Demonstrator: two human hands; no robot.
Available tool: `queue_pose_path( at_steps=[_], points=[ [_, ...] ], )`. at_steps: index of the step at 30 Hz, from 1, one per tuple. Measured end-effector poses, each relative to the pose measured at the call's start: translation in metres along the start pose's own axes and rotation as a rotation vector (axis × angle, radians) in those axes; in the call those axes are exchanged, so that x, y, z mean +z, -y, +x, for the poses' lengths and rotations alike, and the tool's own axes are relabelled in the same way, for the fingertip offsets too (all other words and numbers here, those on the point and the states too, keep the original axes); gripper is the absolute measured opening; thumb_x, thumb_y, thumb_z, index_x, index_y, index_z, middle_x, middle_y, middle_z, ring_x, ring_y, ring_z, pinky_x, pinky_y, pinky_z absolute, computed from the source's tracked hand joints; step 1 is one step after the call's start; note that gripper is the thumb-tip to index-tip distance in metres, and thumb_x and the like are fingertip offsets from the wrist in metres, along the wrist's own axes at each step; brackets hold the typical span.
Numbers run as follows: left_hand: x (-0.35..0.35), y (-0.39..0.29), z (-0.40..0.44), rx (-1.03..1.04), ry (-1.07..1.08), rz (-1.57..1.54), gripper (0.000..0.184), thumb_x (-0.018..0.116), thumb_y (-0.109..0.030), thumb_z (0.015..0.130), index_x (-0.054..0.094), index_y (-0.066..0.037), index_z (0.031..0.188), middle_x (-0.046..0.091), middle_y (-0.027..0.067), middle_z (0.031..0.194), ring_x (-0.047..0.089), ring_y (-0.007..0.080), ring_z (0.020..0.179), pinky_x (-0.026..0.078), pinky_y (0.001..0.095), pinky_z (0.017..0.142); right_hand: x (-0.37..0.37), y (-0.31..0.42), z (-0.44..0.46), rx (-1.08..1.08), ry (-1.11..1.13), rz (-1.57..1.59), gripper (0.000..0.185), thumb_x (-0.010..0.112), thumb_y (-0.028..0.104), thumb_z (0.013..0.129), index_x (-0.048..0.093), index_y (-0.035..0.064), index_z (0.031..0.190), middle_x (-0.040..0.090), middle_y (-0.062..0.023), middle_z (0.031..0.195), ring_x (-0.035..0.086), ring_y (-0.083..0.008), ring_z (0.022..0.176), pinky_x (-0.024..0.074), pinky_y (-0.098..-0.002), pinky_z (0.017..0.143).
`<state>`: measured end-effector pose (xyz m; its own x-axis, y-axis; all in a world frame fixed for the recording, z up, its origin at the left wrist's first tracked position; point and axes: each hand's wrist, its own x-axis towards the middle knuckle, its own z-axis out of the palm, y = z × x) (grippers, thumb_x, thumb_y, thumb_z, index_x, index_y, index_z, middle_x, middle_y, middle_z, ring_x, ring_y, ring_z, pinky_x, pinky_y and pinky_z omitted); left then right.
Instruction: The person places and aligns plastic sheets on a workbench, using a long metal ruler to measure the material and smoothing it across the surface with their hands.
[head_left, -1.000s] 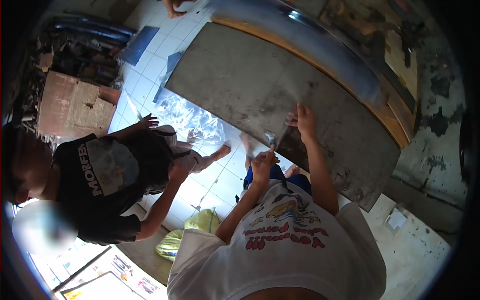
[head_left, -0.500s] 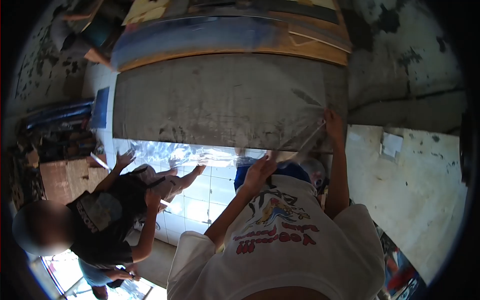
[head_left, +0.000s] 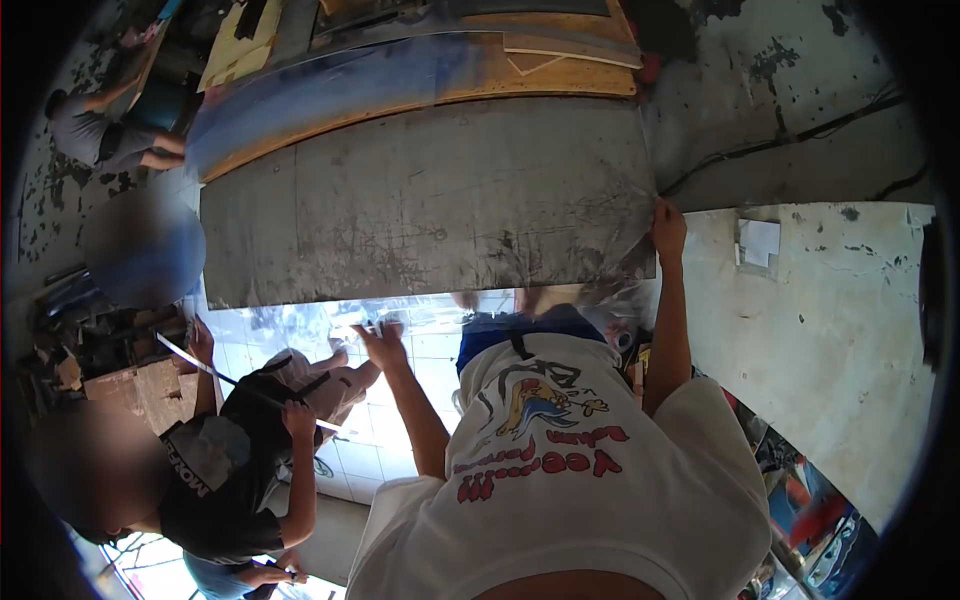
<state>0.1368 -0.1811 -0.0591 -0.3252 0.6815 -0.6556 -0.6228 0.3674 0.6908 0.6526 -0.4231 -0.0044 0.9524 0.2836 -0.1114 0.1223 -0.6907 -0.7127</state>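
Note:
A clear plastic sheet [head_left: 440,312] lies over the scuffed grey tabletop [head_left: 400,200], and its crumpled, shiny edge hangs past the table's near side. At the right end of the table, my right hand [head_left: 669,235] is closed on the sheet's edge, near the corner. My left hand [head_left: 385,347] is beside the hanging edge, left of my body. Its fingers are stretched out and apart, close to the plastic; whether they touch it is hard to see.
A co-worker [head_left: 240,470] at left holds a long thin strip [head_left: 255,392]; another person [head_left: 100,130] stands far left. Behind the table is a wooden bench [head_left: 540,80] with bluish plastic. A worn white board [head_left: 810,330] is to the right, with clutter below it.
My left hand has moved left along the sheet's near edge and its fingers have spread. My right hand still grips the sheet, which lies flatter at the right. Another head has appeared at left.

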Motion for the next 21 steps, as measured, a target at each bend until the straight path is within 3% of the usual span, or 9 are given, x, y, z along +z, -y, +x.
queue_pose_path(
  at_steps=[3, 4, 6, 7, 8, 9, 12, 13, 21],
  points=[
    [0.002, -0.035, 0.042, 0.189, 0.109, 0.139, 0.059, 0.061, -0.028, 0.087, 0.037, -0.005, 0.136, 0.044, 0.0108, 0.137, 0.039, 0.0312, 0.126, 0.039, 0.0407, 0.097, 0.009, -0.007, 0.007, -0.078, -0.092, -0.096, 0.037, 0.046, 0.033, 0.091, 0.063, 0.0028, 0.104, 0.064, -0.0197, 0.090, 0.062, -0.0321, 0.084, 0.0467, -0.0401, 0.078],
    [0.005, -0.040, 0.042, 0.430, 0.112, 0.596, 0.052, 0.062, -0.024, 0.086, 0.044, -0.004, 0.131, 0.048, 0.0117, 0.132, 0.045, 0.0283, 0.120, 0.041, 0.0380, 0.093, 0.007, -0.002, 0.006, -0.095, -0.057, -0.093, 0.038, 0.045, 0.035, 0.092, 0.062, 0.0046, 0.107, 0.063, -0.0207, 0.098, 0.060, -0.0360, 0.096, 0.0452, -0.0437, 0.079],
    [0.020, -0.049, 0.041, 0.623, 0.074, 1.013, 0.045, 0.063, -0.018, 0.083, 0.052, -0.003, 0.124, 0.057, 0.0132, 0.122, 0.054, 0.0247, 0.108, 0.043, 0.0345, 0.087, 0.022, -0.052, 0.034, -0.200, -0.077, -0.165, 0.039, 0.046, 0.035, 0.092, 0.061, 0.0043, 0.110, 0.063, -0.0196, 0.103, 0.060, -0.0359, 0.097, 0.0455, -0.0422, 0.083],
    [0.029, -0.055, 0.044, 0.599, 0.045, 0.958, 0.044, 0.063, -0.015, 0.081, 0.054, -0.003, 0.122, 0.061, 0.0138, 0.116, 0.058, 0.0240, 0.102, 0.044, 0.0337, 0.084, 0.028, -0.066, 0.041, -0.187, -0.074, -0.100, 0.037, 0.048, 0.034, 0.092, 0.061, 0.0041, 0.110, 0.063, -0.0190, 0.104, 0.060, -0.0344, 0.097, 0.0456, -0.0417, 0.084],
    [0.017, -0.051, 0.077, 0.811, 0.028, 1.259, 0.046, 0.055, 0.005, 0.073, 0.053, 0.004, 0.119, 0.061, 0.0096, 0.112, 0.059, 0.0215, 0.084, 0.048, 0.0297, 0.071, 0.027, -0.062, 0.040, -0.213, -0.060, -0.078, 0.037, 0.049, 0.033, 0.091, 0.061, 0.0033, 0.109, 0.063, -0.0186, 0.105, 0.060, -0.0332, 0.098, 0.0454, -0.0414, 0.085],
    [0.032, -0.060, 0.060, 0.728, 0.020, 1.291, 0.045, 0.054, 0.006, 0.071, 0.056, 0.001, 0.116, 0.063, 0.0078, 0.106, 0.059, 0.0207, 0.084, 0.049, 0.0294, 0.071, 0.035, -0.084, 0.053, -0.296, -0.104, -0.080, 0.037, 0.050, 0.033, 0.091, 0.062, 0.0027, 0.108, 0.063, -0.0180, 0.105, 0.060, -0.0327, 0.098, 0.0456, -0.0408, 0.085],
    [0.057, -0.056, 0.053, 0.312, -0.016, 0.040, 0.022, 0.059, -0.015, 0.089, 0.055, 0.001, 0.103, 0.060, 0.0115, 0.090, 0.053, 0.0163, 0.063, 0.044, 0.0265, 0.053, 0.030, -0.065, 0.047, -0.267, -0.091, -0.144, 0.040, 0.048, 0.035, 0.092, 0.062, 0.0016, 0.107, 0.063, -0.0181, 0.105, 0.060, -0.0331, 0.098, 0.0453, -0.0404, 0.085],
    [0.058, -0.058, 0.052, 0.302, -0.014, 0.018, 0.030, 0.058, -0.026, 0.091, 0.053, 0.002, 0.101, 0.058, 0.0112, 0.085, 0.051, 0.0161, 0.058, 0.043, 0.0272, 0.050, 0.028, -0.062, 0.046, -0.265, -0.103, -0.172, 0.041, 0.047, 0.036, 0.093, 0.062, 0.0016, 0.107, 0.063, -0.0180, 0.105, 0.060, -0.0335, 0.098, 0.0453, -0.0405, 0.084],
    [0.044, -0.077, 0.080, 0.285, -0.038, -0.044, 0.031, 0.054, -0.028, 0.092, 0.051, -0.001, 0.106, 0.062, 0.0136, 0.094, 0.057, 0.0208, 0.059, 0.043, 0.0294, 0.046, 0.021, -0.052, 0.043, -0.250, -0.048, -0.166, 0.046, 0.044, 0.041, 0.093, 0.061, 0.0003, 0.108, 0.063, -0.0198, 0.103, 0.060, -0.0350, 0.096, 0.0449, -0.0421, 0.081]
  ],
)
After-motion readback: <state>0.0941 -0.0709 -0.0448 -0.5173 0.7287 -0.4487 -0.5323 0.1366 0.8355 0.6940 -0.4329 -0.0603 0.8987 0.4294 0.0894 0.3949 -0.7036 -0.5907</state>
